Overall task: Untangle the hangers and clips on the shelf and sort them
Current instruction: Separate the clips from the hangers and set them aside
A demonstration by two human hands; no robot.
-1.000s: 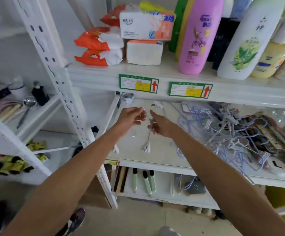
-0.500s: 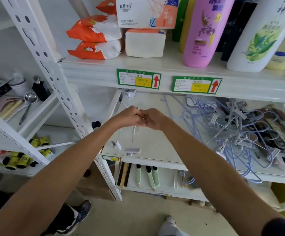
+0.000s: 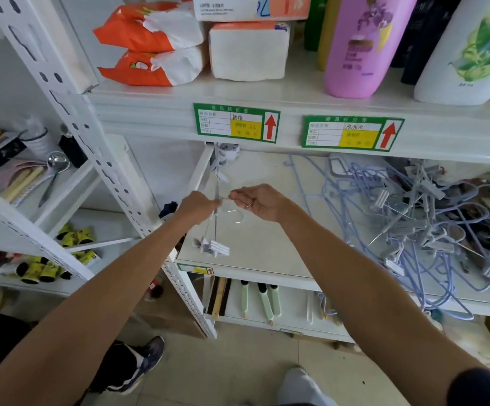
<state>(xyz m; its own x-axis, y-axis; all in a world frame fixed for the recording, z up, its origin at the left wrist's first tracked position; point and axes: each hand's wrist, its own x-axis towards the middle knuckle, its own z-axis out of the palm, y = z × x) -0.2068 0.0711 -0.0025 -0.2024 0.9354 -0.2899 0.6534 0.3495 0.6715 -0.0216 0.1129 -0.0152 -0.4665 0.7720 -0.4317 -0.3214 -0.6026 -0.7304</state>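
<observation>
- White painted metal makes the whole rack. The middle shelf (image 3: 255, 253) is a pale, smooth board, and a perforated upright (image 3: 70, 118) crosses the view at a slant on its left.
- Both bare arms reach forward over the left part of this shelf. The left hand (image 3: 198, 208) and the right hand (image 3: 262, 203) are close to each other but do not touch.
- Between them hangs a thin wire clip hanger (image 3: 213, 248). Its rods go straight down, and its lower end with the white clips is just above the board or on it (I cannot tell which).
- The left hand has curled fingers and pinches the wire near the top. The right hand, also curled, pinches the same wire between thumb and finger.
- On the right part of the same shelf lies the tangle of hangers (image 3: 413, 218), pale blue wire mixed with grey clips, well apart from the hands.
- The edge of the upper shelf carries two green price labels (image 3: 236, 123). Above them stand a pink bottle (image 3: 361, 45), a white bottle (image 3: 466, 54) and orange tissue packs (image 3: 150, 45).
- The shelf below holds brushes (image 3: 264, 300) with pale green handles.
- At the left, a second rack holds a metal spoon (image 3: 57, 162).
- The floor (image 3: 223, 373) is beige tile, and a dark shoe (image 3: 150, 354) stands on it at the lower left.
</observation>
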